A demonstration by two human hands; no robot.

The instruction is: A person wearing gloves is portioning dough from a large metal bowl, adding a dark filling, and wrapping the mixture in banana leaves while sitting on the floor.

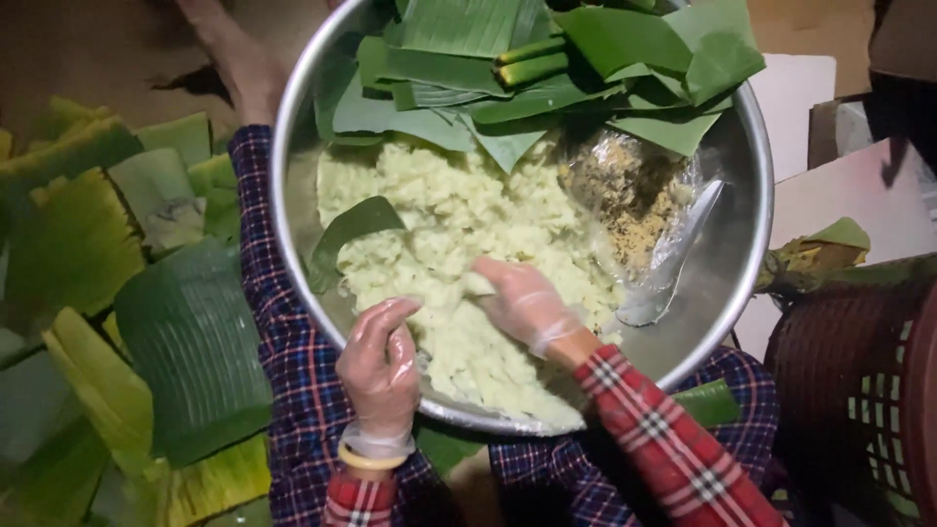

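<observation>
A big round metal basin [753,205] rests on my lap and holds a mound of pale green sticky mash [459,224]. My right hand [522,303], in a thin clear glove, presses into the mash near the middle with fingers curled on a small lump. My left hand [381,366], also gloved, rests on the near rim of the basin, fingers loosely bent, holding nothing that I can see. A small piece of banana leaf [351,229] lies on the mash at the left.
Folded banana leaves [547,59] fill the far half of the basin, beside a clear bag of crumbly filling [630,190] and a spoon [678,259]. Cut leaves [185,342] are stacked on the floor at the left. A brown plastic basket [859,390] stands at the right.
</observation>
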